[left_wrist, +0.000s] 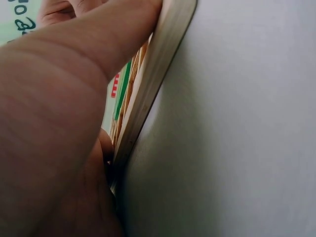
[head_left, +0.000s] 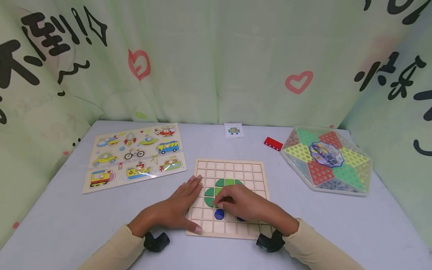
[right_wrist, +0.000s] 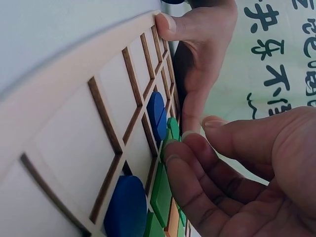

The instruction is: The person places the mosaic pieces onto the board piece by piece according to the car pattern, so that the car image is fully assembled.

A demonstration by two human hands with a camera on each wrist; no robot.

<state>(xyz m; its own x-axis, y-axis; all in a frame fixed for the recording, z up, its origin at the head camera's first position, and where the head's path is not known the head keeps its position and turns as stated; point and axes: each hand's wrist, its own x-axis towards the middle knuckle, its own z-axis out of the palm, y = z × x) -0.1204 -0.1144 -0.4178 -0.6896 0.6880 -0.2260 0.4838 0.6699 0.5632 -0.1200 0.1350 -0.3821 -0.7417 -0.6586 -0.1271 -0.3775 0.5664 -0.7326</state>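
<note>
A square wooden grid board (head_left: 207, 227) lies on the table in the head view. My left hand (head_left: 180, 207) rests along its left edge, fingers spread and thumb at the near corner. Over the middle of the board, my right hand (head_left: 244, 203) touches green pieces (head_left: 220, 182) with bent fingertips. The right wrist view shows its thumb apart from the fingers, with no piece visible between them. Blue round pieces (right_wrist: 126, 207) sit in the grid nearer me, and an orange piece (right_wrist: 173, 217) lies beside the green ones. My right hand hides part of the pattern.
A vehicle picture puzzle board (head_left: 121, 165) lies at the left. Behind the grid board is a small pattern card (head_left: 234, 130). A red piece (head_left: 273, 144) lies beside a clear hexagonal box (head_left: 327, 161) of coloured parts. A printed curtain (head_left: 216, 67) surrounds the table.
</note>
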